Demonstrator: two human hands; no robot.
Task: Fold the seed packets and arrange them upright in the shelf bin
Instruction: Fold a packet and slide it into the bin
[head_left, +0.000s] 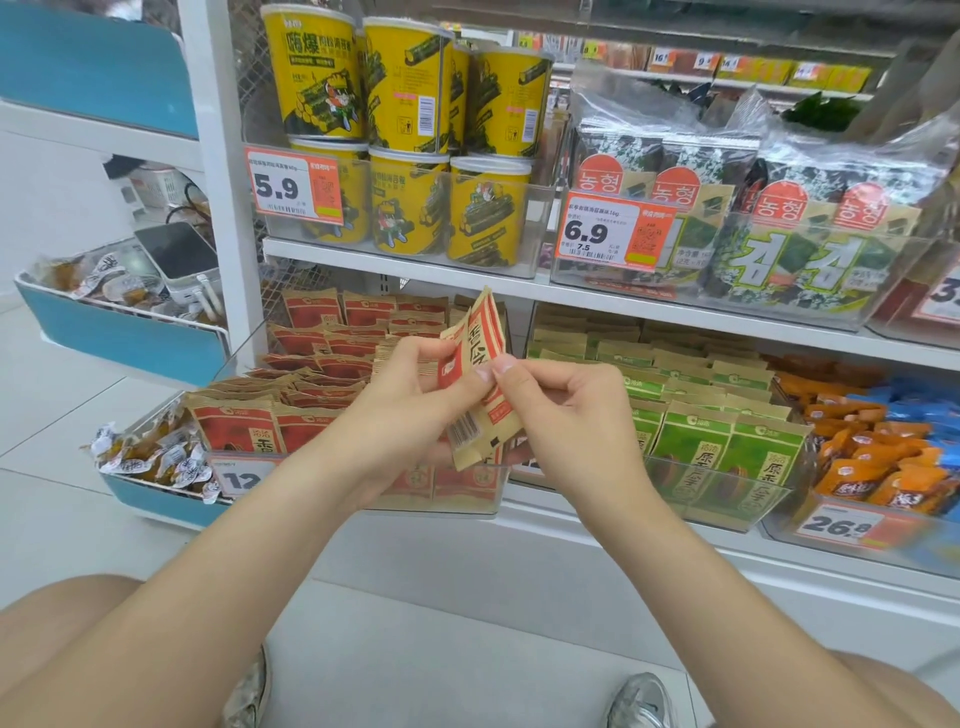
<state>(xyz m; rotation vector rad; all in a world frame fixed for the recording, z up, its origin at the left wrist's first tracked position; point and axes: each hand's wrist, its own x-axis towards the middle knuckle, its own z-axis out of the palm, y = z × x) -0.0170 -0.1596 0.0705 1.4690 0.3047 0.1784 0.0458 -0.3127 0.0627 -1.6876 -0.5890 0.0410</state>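
both hands (415, 384) pinch red packet (480, 374) before white shop shelf (405, 270).

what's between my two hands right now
A red and tan seed packet. The left hand and the right hand each pinch it from their own side, thumbs nearly meeting on its front. The head view shows this.

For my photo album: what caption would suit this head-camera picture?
Left hand and right hand pinch a red seed packet, folding it over the clear shelf bin of matching packets.
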